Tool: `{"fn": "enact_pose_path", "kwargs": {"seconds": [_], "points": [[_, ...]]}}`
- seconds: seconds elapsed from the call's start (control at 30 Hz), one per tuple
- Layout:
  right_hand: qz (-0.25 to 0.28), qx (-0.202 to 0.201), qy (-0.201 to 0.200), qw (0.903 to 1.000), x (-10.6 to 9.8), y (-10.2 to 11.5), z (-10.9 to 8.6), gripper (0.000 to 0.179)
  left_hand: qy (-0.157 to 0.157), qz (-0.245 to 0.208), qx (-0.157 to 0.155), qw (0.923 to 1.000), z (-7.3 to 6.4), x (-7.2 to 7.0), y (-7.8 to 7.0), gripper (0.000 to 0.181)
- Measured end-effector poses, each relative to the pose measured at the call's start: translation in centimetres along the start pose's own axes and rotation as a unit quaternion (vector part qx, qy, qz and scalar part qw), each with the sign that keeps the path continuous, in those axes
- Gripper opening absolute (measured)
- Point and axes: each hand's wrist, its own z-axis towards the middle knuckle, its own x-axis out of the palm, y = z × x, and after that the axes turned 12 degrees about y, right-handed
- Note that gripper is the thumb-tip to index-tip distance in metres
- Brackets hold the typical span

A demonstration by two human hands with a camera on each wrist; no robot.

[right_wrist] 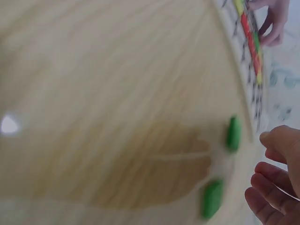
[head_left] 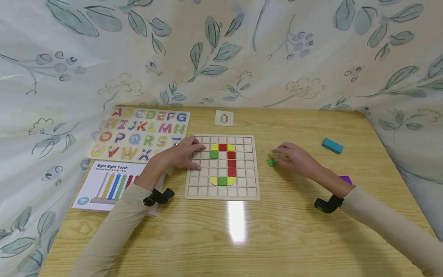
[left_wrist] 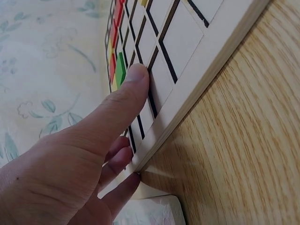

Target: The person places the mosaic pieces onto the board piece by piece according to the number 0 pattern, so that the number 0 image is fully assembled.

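A square wooden grid board (head_left: 204,192) lies on the table, with red, yellow and green tiles forming a rounded outline. My left hand (head_left: 183,153) rests at its left edge; the thumb (left_wrist: 133,77) lies over the grid squares and other fingers touch the edge. Right of the board, my right hand (head_left: 294,158) hovers with loosely bent fingers near a green block (head_left: 272,162). In the right wrist view, two green blocks, one nearer the board (right_wrist: 233,133) and one farther (right_wrist: 212,199), lie on the table beside the fingers, which hold nothing.
A small pattern card (head_left: 224,118) lies behind the board. At left are an alphabet puzzle board (head_left: 100,132) and a white bead-toy box (head_left: 93,188). A teal block (head_left: 332,146) lies at right, and a purple piece (head_left: 346,179) shows behind the right forearm. Patterned fabric (head_left: 221,57) hangs behind.
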Motion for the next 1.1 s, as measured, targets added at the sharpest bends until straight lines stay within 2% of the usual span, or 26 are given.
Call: {"fn": "enact_pose_path", "kwargs": {"seconds": [0.13,0.37,0.57,0.8,1.1], "points": [[-0.012,0.032,0.013,0.9993,0.3,-1.5,-2.3,0.037,0.002,0.005,0.005,1.0,0.0,0.0,0.2,0.072],[-0.031,0.029,0.008,0.9991,0.9,-2.5,-4.3,0.038,0.001,-0.004,0.005,1.0,-0.1,0.0,0.2,0.071],[-0.033,0.013,-0.012,0.9993,0.9,-2.6,-4.7,0.036,-0.001,-0.004,0.008,1.0,-0.1,-0.1,0.1,0.071],[-0.028,0.009,-0.009,0.9995,0.8,-2.8,-4.6,0.035,0.001,0.002,0.007,1.0,0.0,-0.1,0.1,0.072],[-0.041,-0.02,-0.026,0.9986,0.7,-3.1,-4.4,0.033,0.001,-0.003,0.016,0.9999,-0.1,-0.3,0.1,0.07]]}}
